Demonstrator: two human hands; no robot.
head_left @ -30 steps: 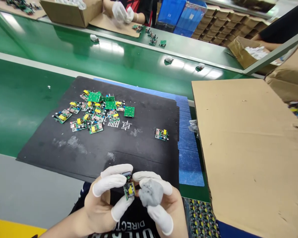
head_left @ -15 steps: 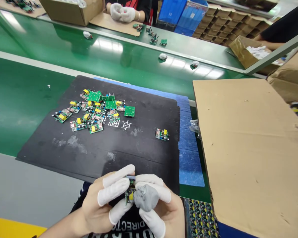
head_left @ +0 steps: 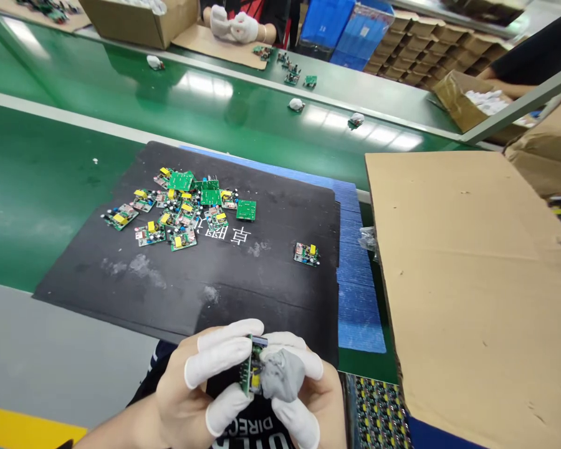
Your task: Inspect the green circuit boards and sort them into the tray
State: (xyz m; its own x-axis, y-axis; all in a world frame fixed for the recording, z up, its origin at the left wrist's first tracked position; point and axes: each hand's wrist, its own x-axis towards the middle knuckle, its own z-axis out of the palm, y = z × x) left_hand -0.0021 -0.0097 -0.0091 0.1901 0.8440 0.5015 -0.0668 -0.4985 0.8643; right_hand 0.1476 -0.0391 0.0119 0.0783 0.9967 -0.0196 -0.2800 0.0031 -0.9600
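White-tipped left fingers [head_left: 219,362] hold one board [head_left: 247,372], right fingers [head_left: 297,423] one grey lump [head_left: 283,375].

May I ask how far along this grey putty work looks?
Seemingly done: three white-topped pieces on the green surface. In hand: left hand holds a green circuit board against the grey lump in the right hand. Apparently left: the board pile and one lone board on the black mat.

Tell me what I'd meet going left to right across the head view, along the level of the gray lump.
Left hand, circuit board, gray lump, right hand, packed boards, cardboard.
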